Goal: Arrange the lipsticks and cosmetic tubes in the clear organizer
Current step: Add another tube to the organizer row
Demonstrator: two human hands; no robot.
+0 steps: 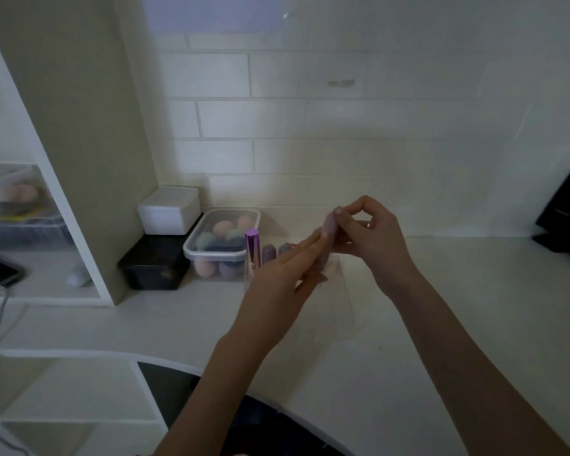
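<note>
A pale lilac cosmetic tube (329, 230) stands nearly upright between both hands, above the clear organizer (343, 291) on the white counter. My right hand (369, 238) pinches the tube's top with thumb and forefinger. My left hand (290, 271) presses its extended fingers against the tube's lower left side. In the organizer's back row stand a shiny purple lipstick (252, 248), a shorter mauve tube (268, 253) and a greyish tube (283, 249), partly hidden behind my left hand. The organizer's walls are faint and hard to trace.
A clear lidded tub of coloured makeup sponges (222, 245) sits just left of the organizer. Left of that, a white box (169, 210) rests on a black box (155, 264). A white shelf upright (79, 159) stands at left; a black object (566, 212) at far right.
</note>
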